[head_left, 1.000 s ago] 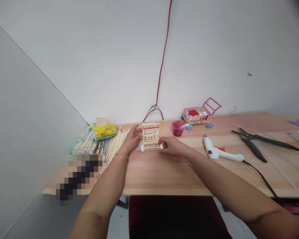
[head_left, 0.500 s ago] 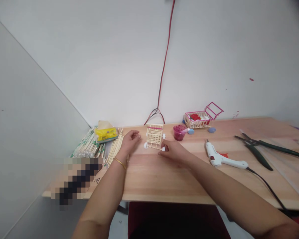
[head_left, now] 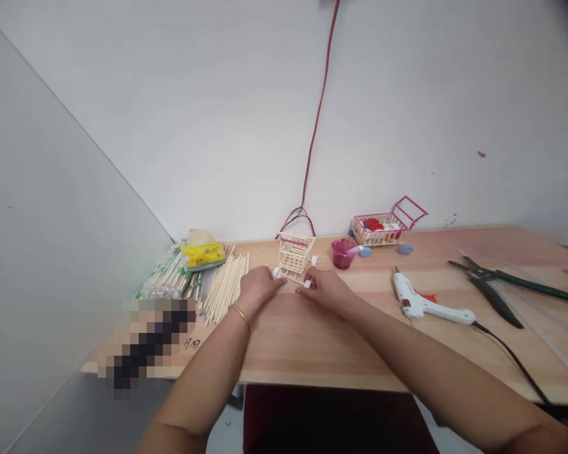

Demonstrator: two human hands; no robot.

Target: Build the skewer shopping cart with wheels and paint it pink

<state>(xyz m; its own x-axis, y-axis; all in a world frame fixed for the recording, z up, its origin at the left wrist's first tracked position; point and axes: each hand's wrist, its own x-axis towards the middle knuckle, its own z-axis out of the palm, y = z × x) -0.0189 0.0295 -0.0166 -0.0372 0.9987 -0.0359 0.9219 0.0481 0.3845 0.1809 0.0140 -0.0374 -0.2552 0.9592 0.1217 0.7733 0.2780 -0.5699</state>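
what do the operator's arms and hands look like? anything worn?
Left hand and right hand are ungloved. Left forearm and right forearm: no sleeve in view. A thin gold-coloured bangle circles the left wrist; none visible on the right. Fingernails too small to judge.

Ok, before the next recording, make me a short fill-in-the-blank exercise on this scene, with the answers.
1. The left hand and right hand are both at the cart, whose wheels are ____.
2. The pack near the sticks is mainly ____.
3. As the camera sees it, the glue gun lies to the ____ of the cart.

Missing words: white; yellow; right.
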